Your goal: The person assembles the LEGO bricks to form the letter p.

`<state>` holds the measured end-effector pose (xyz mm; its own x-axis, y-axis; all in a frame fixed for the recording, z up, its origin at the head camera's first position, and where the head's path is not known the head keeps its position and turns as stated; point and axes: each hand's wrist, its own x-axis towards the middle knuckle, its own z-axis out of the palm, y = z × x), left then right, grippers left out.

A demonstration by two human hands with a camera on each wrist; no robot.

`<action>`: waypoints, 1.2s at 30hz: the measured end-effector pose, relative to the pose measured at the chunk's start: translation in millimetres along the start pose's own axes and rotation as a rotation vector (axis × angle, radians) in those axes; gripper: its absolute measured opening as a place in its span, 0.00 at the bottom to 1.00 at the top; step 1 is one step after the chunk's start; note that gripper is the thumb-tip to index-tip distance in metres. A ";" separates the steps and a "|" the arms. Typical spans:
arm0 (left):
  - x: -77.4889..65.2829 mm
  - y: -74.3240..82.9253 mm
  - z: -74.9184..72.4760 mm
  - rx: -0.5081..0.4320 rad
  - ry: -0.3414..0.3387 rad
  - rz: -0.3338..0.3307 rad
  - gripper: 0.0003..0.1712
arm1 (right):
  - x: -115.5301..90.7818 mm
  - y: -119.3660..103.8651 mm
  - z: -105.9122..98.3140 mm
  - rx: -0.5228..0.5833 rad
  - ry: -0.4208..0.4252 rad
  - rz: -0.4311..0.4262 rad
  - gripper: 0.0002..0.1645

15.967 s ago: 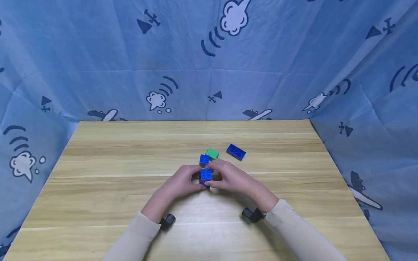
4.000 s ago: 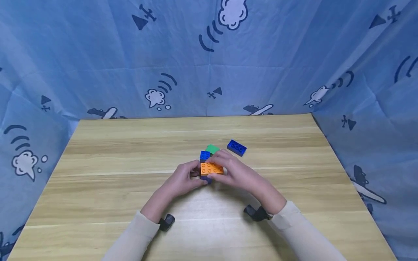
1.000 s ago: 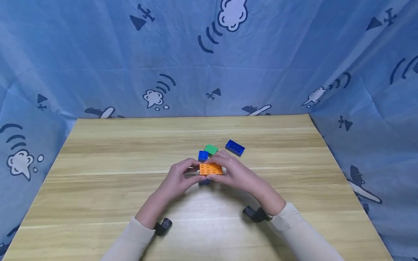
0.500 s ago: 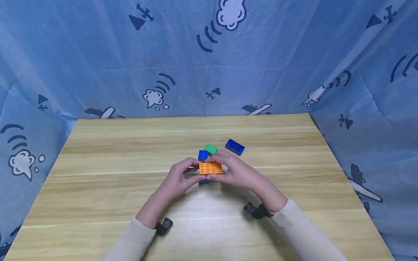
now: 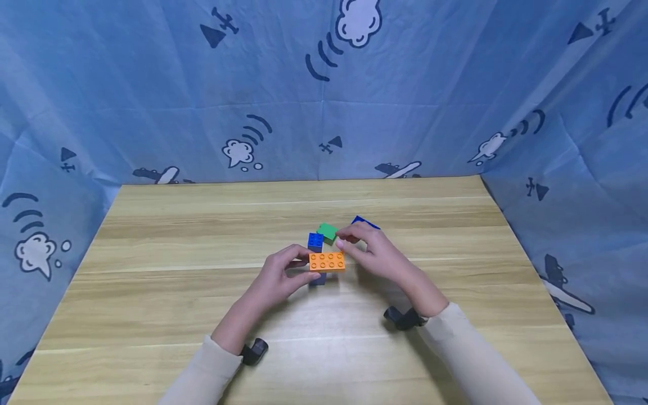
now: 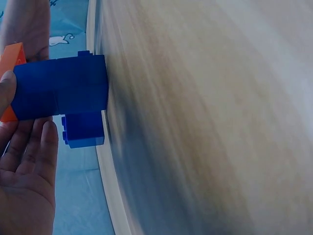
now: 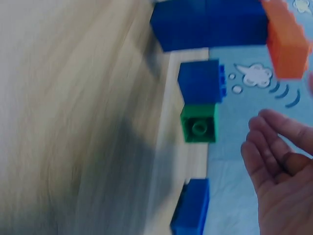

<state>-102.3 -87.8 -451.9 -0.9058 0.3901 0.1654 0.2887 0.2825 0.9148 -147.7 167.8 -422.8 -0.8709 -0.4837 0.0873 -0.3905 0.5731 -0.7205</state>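
Observation:
An orange eight-stud toy brick [image 5: 327,262] lies across the top of an upright blue brick stack [image 6: 61,88] standing on the table. My left hand [image 5: 273,275] pinches the stack near its top, with the thumb at the seam below the orange brick. My right hand [image 5: 377,256] holds nothing, its fingers loosely bent beside the green brick [image 5: 327,232]. That green brick lies on its side, its hollow underside showing in the right wrist view. Touching it is a small blue brick [image 5: 315,241], studs up, just behind the stack.
A longer blue brick [image 5: 365,221] lies at the back right, partly hidden by my right hand in the head view. The wooden table [image 5: 202,236] ends at a blue patterned cloth [image 5: 283,84] behind and at the sides.
An orange brick now tops the blue stack, brought there since the oldest frame. In the last half second my right hand let go of it and moved back and right toward the green brick.

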 end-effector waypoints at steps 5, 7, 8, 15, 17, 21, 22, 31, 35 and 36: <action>0.2 0.5 -0.6 0.002 -0.001 -0.029 0.17 | 9.2 10.4 -1.4 -0.075 0.020 0.059 0.26; 0.1 0.8 -1.0 0.003 -0.001 -0.040 0.17 | 13.6 12.5 -0.9 -0.100 0.010 0.076 0.29; 0.0 0.9 -1.1 0.000 -0.003 -0.045 0.17 | 15.8 13.0 -0.3 -0.109 0.003 0.087 0.30; -0.3 0.9 -0.8 -0.013 -0.007 -0.050 0.18 | 31.9 13.9 7.3 -0.175 -0.074 0.144 0.36; -0.3 0.9 -0.6 -0.014 -0.007 -0.049 0.18 | 35.7 14.5 9.8 -0.189 -0.095 0.161 0.37; -0.2 1.0 -0.2 -0.010 -0.007 -0.051 0.18 | 41.1 17.2 13.6 -0.211 -0.114 0.164 0.37; -0.1 1.0 -0.1 -0.009 -0.007 -0.053 0.18 | 42.1 17.9 14.4 -0.214 -0.117 0.164 0.36; 0.3 1.4 0.2 -0.006 -0.005 -0.063 0.17 | 47.0 21.0 21.3 -0.224 -0.142 0.197 0.37; 0.1 1.4 0.4 -0.010 -0.005 -0.065 0.17 | 48.5 21.6 24.7 -0.224 -0.141 0.201 0.37; 0.1 1.3 0.5 -0.011 -0.006 -0.065 0.16 | 49.0 22.0 25.6 -0.224 -0.138 0.203 0.37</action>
<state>-101.8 -86.9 -450.8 -0.9205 0.3768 0.1032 0.2259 0.2979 0.9275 -191.3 139.8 -451.9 -0.8949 -0.4211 -0.1476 -0.2825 0.7908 -0.5431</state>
